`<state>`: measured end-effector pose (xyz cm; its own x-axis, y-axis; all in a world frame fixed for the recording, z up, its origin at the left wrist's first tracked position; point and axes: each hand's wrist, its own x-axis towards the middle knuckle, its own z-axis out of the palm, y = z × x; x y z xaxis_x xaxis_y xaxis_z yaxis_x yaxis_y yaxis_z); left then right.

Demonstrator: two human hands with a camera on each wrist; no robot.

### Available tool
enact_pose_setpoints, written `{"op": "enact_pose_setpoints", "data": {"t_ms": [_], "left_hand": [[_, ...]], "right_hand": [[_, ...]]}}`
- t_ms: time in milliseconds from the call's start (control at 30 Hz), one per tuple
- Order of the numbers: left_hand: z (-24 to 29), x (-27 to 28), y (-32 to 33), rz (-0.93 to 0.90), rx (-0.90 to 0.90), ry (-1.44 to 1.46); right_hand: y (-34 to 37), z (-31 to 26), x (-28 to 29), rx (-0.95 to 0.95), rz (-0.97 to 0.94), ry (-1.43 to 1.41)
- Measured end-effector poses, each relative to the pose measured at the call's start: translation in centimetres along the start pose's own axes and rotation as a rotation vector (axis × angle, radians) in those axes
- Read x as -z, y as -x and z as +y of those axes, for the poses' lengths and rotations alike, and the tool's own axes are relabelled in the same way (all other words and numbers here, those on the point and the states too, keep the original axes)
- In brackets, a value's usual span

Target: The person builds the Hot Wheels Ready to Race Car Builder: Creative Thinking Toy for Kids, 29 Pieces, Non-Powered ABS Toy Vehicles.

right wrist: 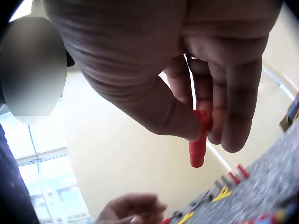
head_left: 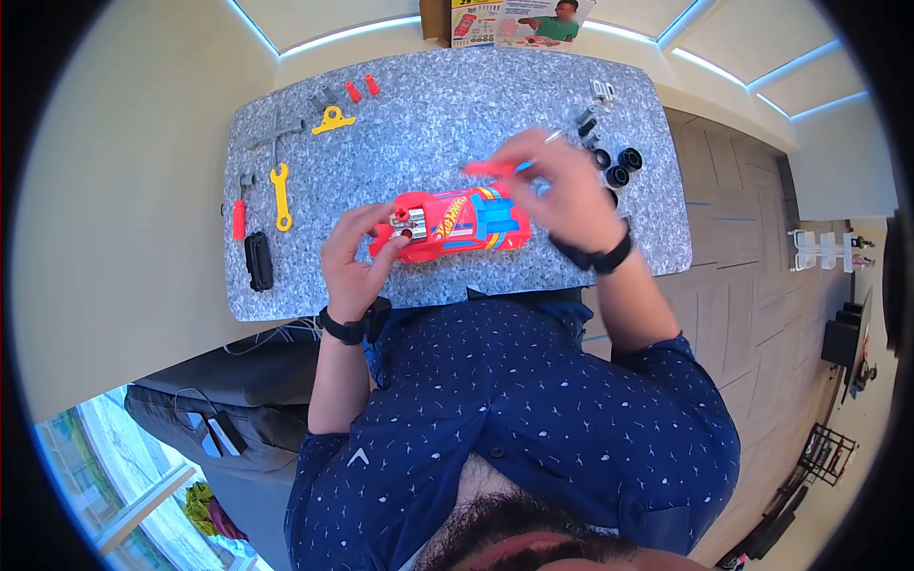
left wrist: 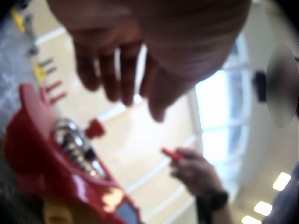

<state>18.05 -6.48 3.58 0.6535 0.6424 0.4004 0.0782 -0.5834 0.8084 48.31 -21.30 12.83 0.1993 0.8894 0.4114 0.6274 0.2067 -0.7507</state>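
Note:
A red toy car (head_left: 455, 226) with a Hot Wheels logo, blue windows and a silver engine (head_left: 409, 225) lies on the table. One red bolt (left wrist: 95, 128) stands up out of the engine in the left wrist view. My left hand (head_left: 354, 265) is at the engine end of the car, its fingers loosely bent above it and holding nothing. Off the table, above the car's blue-windowed end, my right hand (head_left: 562, 190) pinches a ribbed red plastic bolt (right wrist: 197, 151) between thumb and fingers, blurred in the head view.
Left on the table are a yellow wrench (head_left: 281, 197), a grey cross-shaped tool (head_left: 275, 138), a red-handled tool (head_left: 239, 219) and a black part (head_left: 258, 262). Red pegs (head_left: 353, 91) and a yellow piece (head_left: 332, 120) lie behind. Black wheels (head_left: 629, 159) lie right; a printed box (head_left: 538, 24) stands behind.

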Motion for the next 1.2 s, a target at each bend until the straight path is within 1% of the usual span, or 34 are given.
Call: {"op": "enact_pose_setpoints", "data": {"t_ms": [67, 100, 167, 200, 233, 267, 367, 467, 500, 533, 633, 733, 900, 1000, 1033, 1133, 1200], "left_hand": [[2.3, -0.6, -0.3, -0.002, -0.093, -0.096], [3.1, -1.0, -0.8, 0.009, -0.194, -0.133], [3.1, -2.0, 0.3, -0.004, -0.044, -0.091], [2.7, -2.2, 1.0, -0.01, 0.032, -0.069], [2.3, -2.1, 1.4, -0.012, 0.011, -0.095], [2.0, -2.0, 1.5, 0.014, 0.032, -0.077], [1.4, -1.8, 1.8, 0.063, 0.073, -0.025], [0.3, -1.6, 1.6, 0.055, 0.051, -0.018], [-0.3, -1.8, 1.7, 0.045, 0.032, -0.033], [-0.6, -2.0, 1.7, 0.034, 0.013, -0.049], [-0.7, -2.3, 1.6, -0.03, -0.064, -0.241], [-0.5, -2.8, 1.8, -0.046, -0.049, -0.322], [-0.4, -3.0, 2.0, -0.035, -0.024, -0.265], [-0.6, -2.8, 2.0, -0.052, -0.032, -0.246], [-0.7, -2.7, 2.1, -0.064, -0.032, -0.239], [-0.8, -2.5, 2.1, -0.064, -0.033, -0.2], [-0.8, -2.4, 1.9, -0.046, -0.054, -0.205]], "right_hand": [[0.9, -0.8, -4.7, -0.012, -0.106, -0.124], [1.5, -0.9, -6.5, -0.055, -0.144, -0.211], [2.2, -1.2, -9.2, -0.142, -0.222, -0.382], [2.4, -1.3, -9.8, -0.144, -0.207, -0.396], [2.5, -1.5, -10.3, -0.147, -0.189, -0.41], [2.6, -1.5, -10.5, -0.15, -0.17, -0.423], [2.6, -0.6, -9.7, -0.046, -0.13, -0.127], [3.2, 2.2, -9.0, -0.204, -0.249, -0.176], [3.5, 3.0, -9.1, -0.222, -0.233, -0.179], [3.5, 3.1, -9.1, -0.209, -0.232, -0.182], [3.7, 3.1, -9.1, -0.196, -0.221, -0.193], [3.9, 2.9, -9.2, -0.202, -0.202, -0.197], [4.9, 3.6, -9.0, -0.183, -0.165, -0.272], [5.4, 2.8, -5.9, -0.169, -0.057, -0.094], [5.9, 3.4, -4.6, -0.193, 0.012, -0.026], [6.6, 4.5, -1.0, -0.379, 0.154, 0.199], [7.4, 5.9, 0.6, -0.408, 0.187, 0.28]]}}
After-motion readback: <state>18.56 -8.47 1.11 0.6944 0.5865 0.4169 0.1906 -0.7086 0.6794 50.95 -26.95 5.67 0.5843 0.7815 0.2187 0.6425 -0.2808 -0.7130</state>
